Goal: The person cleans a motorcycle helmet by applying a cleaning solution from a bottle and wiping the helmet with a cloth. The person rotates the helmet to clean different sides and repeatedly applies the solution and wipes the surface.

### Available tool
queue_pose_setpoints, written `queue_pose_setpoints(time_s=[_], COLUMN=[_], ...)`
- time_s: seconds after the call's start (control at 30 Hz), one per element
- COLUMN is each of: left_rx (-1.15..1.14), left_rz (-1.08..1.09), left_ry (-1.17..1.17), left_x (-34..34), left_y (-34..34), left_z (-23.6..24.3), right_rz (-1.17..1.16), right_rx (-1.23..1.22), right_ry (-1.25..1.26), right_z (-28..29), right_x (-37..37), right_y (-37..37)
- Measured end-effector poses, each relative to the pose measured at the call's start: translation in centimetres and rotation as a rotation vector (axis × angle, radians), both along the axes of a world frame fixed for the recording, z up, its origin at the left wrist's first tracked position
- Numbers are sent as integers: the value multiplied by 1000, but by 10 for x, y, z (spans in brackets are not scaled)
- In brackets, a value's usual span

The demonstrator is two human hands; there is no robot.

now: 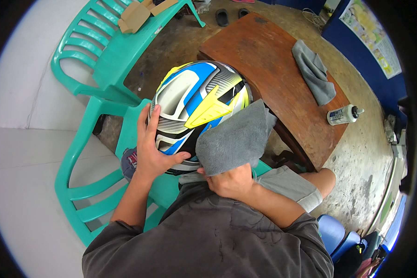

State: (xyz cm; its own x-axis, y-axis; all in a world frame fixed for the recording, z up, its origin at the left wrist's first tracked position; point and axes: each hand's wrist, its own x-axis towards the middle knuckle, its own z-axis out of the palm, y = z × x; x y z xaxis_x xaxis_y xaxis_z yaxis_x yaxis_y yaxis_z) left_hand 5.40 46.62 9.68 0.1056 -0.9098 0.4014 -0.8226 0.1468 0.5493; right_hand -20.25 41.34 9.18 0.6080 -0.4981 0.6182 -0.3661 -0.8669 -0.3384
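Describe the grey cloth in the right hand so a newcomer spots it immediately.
Find the blue, white and yellow helmet near the middle. At its lower right, the right hand holds a fuzzy grey cloth. Unlike the second grey cloth, lying on the wooden table, this one is gripped.

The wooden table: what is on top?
On the table are a gray cloth and a white bottle. The helmet covers part of the near edge; anything there cannot be seen.

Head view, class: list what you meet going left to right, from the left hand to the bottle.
Left hand, helmet, gray cloth in the right hand, second cloth on the wooden table, white bottle.
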Motion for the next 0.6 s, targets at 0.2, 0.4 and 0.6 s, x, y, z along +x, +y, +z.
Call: queue_pose_setpoints(time_s=[0.2,0.4,0.6], left_rx=[9,7,10], left_rz=[50,44,49], left_ry=[15,7,-15], left_x=[-5,-9,-12], left_y=[0,-2,-4], left_z=[0,5,6], right_rz=[-41,13,138], right_rx=[27,-119,-98], right_ry=[-1,159,77], right_z=[-8,-13,3], right_x=[9,12,18], right_y=[-4,2,-9])
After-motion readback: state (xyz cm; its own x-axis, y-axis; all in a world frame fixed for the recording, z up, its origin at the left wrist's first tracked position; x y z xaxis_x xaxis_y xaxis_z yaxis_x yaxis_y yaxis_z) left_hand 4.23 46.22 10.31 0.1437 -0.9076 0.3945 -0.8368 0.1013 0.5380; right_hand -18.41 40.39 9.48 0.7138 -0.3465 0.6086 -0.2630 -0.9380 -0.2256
